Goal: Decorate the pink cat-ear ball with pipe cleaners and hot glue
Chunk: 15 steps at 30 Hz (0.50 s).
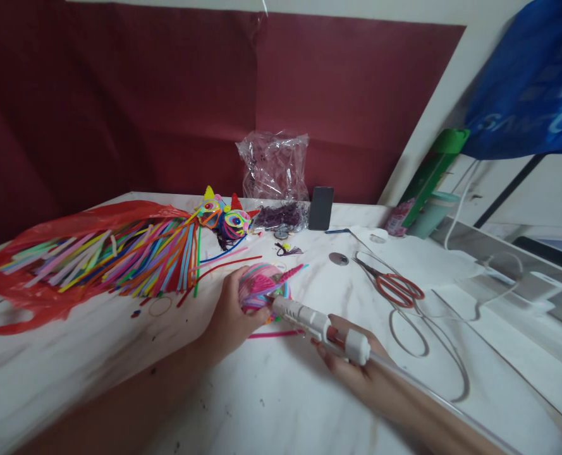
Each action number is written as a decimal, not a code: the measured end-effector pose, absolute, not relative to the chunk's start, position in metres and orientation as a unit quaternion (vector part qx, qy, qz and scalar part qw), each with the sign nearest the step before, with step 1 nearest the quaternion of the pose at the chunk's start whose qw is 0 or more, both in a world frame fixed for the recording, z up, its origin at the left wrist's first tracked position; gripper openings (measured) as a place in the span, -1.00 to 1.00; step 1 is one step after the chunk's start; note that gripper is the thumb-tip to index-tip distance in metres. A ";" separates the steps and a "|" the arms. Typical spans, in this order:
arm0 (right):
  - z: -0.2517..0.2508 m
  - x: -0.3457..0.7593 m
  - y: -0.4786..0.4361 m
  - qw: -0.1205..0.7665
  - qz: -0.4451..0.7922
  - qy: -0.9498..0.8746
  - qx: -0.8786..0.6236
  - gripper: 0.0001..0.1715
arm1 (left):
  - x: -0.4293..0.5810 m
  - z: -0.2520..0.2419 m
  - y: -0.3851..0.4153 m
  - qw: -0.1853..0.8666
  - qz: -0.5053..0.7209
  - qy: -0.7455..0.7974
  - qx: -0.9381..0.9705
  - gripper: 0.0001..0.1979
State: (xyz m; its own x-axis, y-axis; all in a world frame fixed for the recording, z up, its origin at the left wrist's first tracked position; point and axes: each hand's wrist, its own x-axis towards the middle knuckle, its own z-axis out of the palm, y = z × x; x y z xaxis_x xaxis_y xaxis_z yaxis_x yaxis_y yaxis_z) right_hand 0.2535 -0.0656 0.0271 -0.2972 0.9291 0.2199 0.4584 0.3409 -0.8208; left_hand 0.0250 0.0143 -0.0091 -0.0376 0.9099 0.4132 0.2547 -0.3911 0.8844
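Many coloured pipe cleaners [133,256] on a red bag [133,215], mid-left of frame. Pair of small pointy-eared figures [237,220] next, just above ctr. L hand [231,306], nr ctr, fingers curled round pink striped craft piece [255,284] at frame ctr. White glue gun [304,318] slants in, lower ctr, tip right at the piece; contact can't tell. Dark phone [321,208] upright, above ctr. R hand [356,363], lower R of ctr, fingers wrapped round gun. Red-handled scissors [398,289] flat, mid-R. Blue bag [522,88], upper R.
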 end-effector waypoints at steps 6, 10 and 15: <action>0.032 0.252 -0.066 0.356 0.346 -0.735 -0.462 -0.75 | 0.024 -0.008 0.012 0.319 0.534 0.455 0.637 -0.23; 0.031 0.251 -0.066 0.360 0.339 -0.733 -0.467 -0.72 | 0.024 -0.008 0.013 0.311 0.532 0.462 0.637 -0.23; 0.031 0.253 -0.066 0.355 0.322 -0.743 -0.467 -0.76 | 0.024 -0.009 0.014 0.301 0.543 0.459 0.635 -0.25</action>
State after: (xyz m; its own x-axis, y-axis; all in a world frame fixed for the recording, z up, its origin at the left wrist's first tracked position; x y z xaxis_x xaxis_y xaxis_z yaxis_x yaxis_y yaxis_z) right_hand 0.2529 -0.0658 0.0308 -0.3110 0.9231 0.2260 0.4658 0.3553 -0.8104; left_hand 0.0243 0.0139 -0.0088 -0.0122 0.9101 0.4142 0.2571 -0.3974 0.8809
